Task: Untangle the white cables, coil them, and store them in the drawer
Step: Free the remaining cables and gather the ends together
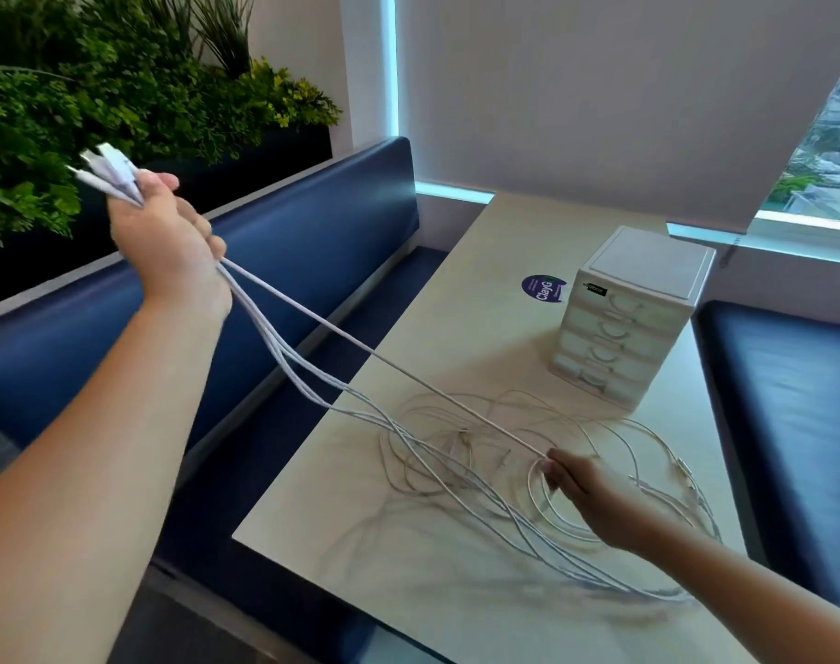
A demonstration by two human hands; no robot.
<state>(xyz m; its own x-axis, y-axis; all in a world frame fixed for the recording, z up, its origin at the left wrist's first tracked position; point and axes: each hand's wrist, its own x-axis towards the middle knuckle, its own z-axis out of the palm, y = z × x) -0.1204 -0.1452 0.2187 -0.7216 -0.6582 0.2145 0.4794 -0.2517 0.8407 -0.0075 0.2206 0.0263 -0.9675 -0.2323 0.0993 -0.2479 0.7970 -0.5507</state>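
Observation:
Several white cables [456, 452] lie in a loose tangle on the pale table [499, 242]. My left hand [168, 242] is raised high over the bench at the left and grips a bundle of their plug ends [108, 172], which stick out above the fist. From it the strands run down and right to the table. My right hand [583, 493] is low over the tangle and pinches one taut strand between thumb and fingertips. A small white drawer unit [633, 313] with several shut drawers stands at the table's far right.
A round purple sticker [542, 288] lies on the table left of the drawer unit. Dark blue benches [312, 232] flank the table on both sides. A planter of green foliage [96, 88] sits behind the left bench. A window with a blind is at the back.

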